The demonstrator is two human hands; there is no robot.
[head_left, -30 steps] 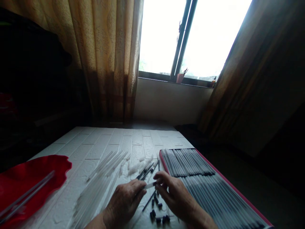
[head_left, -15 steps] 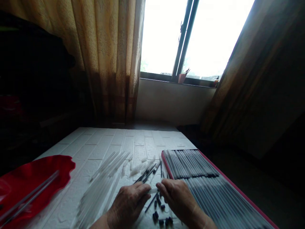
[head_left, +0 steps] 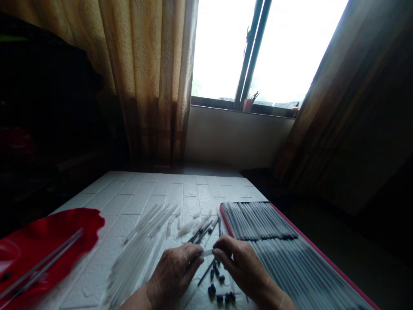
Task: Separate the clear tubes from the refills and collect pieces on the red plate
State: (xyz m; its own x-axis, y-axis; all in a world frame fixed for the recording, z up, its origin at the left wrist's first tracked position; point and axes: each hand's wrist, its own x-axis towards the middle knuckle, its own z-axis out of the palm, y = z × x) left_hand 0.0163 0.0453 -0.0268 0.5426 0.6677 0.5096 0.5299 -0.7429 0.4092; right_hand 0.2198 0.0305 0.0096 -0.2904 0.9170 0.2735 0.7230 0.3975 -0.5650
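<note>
Between both hands, at the lower middle of the head view, is a short translucent piece (head_left: 207,252). My left hand (head_left: 176,269) pinches its left end and my right hand (head_left: 237,262) has fingers closed at its right end. Thin dark rods (head_left: 201,232) lie just beyond the hands. Small black caps (head_left: 212,289) are scattered below and between them. Clear tubes (head_left: 135,258) lie in a pile left of my left hand. Beside my right hand, a red-edged box (head_left: 325,262) holds rows of tubes with dark contents.
A red wavy-edged tray (head_left: 87,217) with long clear tubes in it sits at the left on the white brick-patterned table (head_left: 129,186). Short translucent pieces (head_left: 189,226) lie mid-table. Behind are a curtain (head_left: 145,77) and a window with a cup (head_left: 248,104) on its sill.
The view has shifted slightly. My right hand has lifted a little and its fingers are more bent; the translucent piece is still between both hands.
</note>
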